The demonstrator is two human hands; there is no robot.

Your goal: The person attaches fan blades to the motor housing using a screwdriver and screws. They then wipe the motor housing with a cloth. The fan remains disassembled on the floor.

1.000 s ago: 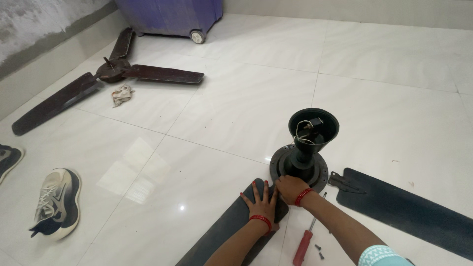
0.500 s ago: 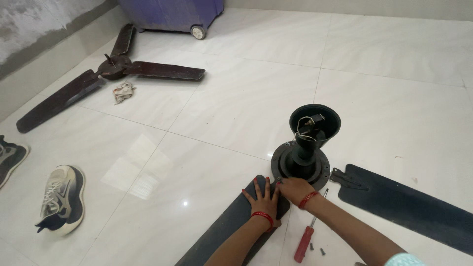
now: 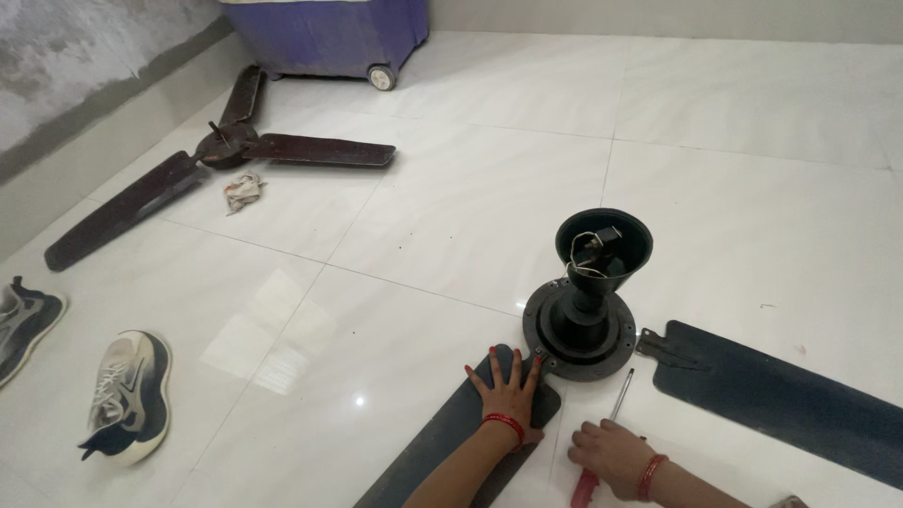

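Blade of dark flat metal (image 3: pixel 451 442) lies on the white tiled floor (image 3: pixel 451 216), its rounded end just beside the black round fan motor housing (image 3: pixel 580 329) with the upright cone-shaped cup (image 3: pixel 603 246). The left hand (image 3: pixel 509 395) is spread flat on this blade end, fingers released and pressing, grasping nothing. The right hand (image 3: pixel 611 453) is curled around the red-handled screwdriver (image 3: pixel 602 442), whose thin shaft points toward the housing.

Risk, as I judge it: the blade may slide on the glossy tile if the palm pressure is uneven, so its end would go out of line with the housing rim. The screwdriver tip could also slip and scratch the floor or touch the fingers of the left hand, which are near. Loose white wires in the cup may catch.

Hidden parts: the lower end of the blade and the screwdriver handle are cut off by the frame edge. I cannot make out screw holes or any small screws. A second dark blade (image 3: pixel 781 400) lies at right, also cut off.
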